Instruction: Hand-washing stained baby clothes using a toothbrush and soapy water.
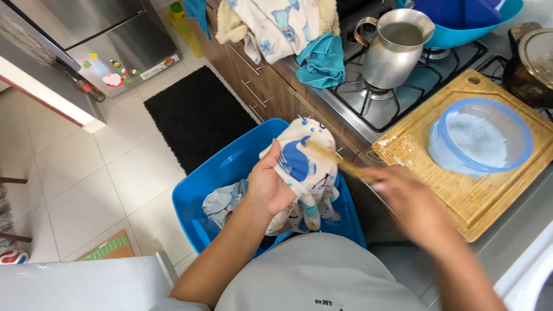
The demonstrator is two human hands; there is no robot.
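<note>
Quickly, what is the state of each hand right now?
Left hand: closed, holding a white patterned cloth with a blue animal print.
Right hand: blurred, closed on a thin light-brown wooden stick.

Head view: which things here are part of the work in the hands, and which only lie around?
In hand:
left hand
printed cloth
right hand
wooden stick
blue bin

Lying about:
metal jug
plastic container
cutting board
black mat

White cloth [305, 167] printed with blue animals, perhaps whales, above a bright blue tub [230, 167]; black mat [199, 115].
</note>
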